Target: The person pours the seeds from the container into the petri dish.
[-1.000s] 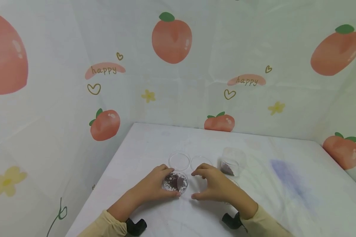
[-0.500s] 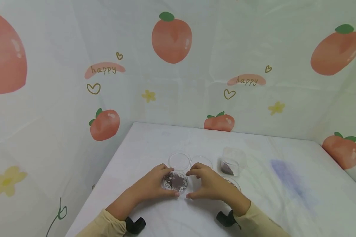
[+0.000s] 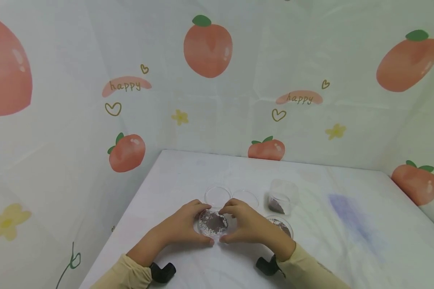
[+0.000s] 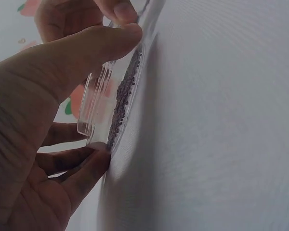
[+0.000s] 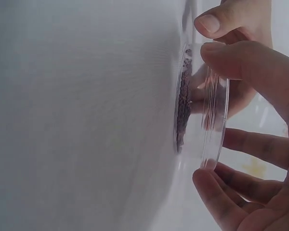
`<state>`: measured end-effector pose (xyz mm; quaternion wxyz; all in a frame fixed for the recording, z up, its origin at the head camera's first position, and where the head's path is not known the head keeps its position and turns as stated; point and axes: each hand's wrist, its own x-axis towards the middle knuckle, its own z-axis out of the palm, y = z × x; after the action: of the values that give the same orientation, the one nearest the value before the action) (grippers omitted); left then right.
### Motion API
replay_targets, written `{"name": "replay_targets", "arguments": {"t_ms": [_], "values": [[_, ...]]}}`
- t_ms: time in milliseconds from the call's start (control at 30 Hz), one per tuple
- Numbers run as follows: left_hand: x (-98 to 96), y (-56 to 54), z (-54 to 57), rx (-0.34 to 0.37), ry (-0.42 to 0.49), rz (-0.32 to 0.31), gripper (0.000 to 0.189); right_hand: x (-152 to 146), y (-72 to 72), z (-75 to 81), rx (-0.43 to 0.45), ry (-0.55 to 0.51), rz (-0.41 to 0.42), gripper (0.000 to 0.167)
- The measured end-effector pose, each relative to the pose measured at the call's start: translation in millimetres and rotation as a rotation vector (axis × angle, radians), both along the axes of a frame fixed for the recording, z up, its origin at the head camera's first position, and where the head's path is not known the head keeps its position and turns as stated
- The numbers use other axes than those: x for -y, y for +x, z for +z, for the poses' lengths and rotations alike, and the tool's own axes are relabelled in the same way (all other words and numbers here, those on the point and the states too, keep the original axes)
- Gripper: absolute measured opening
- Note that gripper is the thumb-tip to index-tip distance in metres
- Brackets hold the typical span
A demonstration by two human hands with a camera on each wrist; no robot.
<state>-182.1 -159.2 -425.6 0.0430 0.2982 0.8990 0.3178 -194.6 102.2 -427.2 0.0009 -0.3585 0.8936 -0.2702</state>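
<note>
A shallow clear plastic jar [image 3: 214,223] with ridges near its rim stands on the white table, dark granules in its bottom. My left hand [image 3: 182,222] grips its left side, thumb near and fingers behind. From the opposite side my right hand [image 3: 251,224] pinches the jar, its thumb [image 5: 231,60] close to the left thumb. Side-on in the left wrist view, the granules [image 4: 123,96] lie in a sloping layer. A second round dish [image 3: 283,226] of dark bits sits beyond the right wrist, which partly hides it.
Two clear rings or lids, one at left [image 3: 218,196] and a fainter one at right [image 3: 246,196], lie behind the hands. A clear squarish box [image 3: 283,196] with dark material stands behind the right hand. A fruit-printed cloth [image 3: 217,112] encloses the table.
My right hand has moved left to the jar and now grips it. The second dish shows more behind that wrist. The left hand has barely shifted.
</note>
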Motion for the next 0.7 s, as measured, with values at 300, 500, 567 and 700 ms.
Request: {"name": "replay_targets", "arguments": {"t_ms": [300, 500, 567, 700], "values": [[0.8, 0.5, 0.9, 0.028, 0.023, 0.008, 0.096, 9, -1.2, 2.4, 0.032, 0.015, -0.01, 0.06], [-0.3, 0.0, 2.1, 0.04, 0.014, 0.02, 0.09, 13, -2.4, 2.9, 0.032, 0.032, 0.003, 0.061], [-0.5, 0.1, 2.3, 0.042, 0.009, 0.023, 0.092, 14, -2.1, 3.0, 0.035, 0.039, 0.001, 0.061], [-2.0, -0.1, 3.2, 0.048, -0.005, 0.031, 0.095, 13, -1.2, 2.3, 0.035, 0.05, -0.003, 0.062]]}}
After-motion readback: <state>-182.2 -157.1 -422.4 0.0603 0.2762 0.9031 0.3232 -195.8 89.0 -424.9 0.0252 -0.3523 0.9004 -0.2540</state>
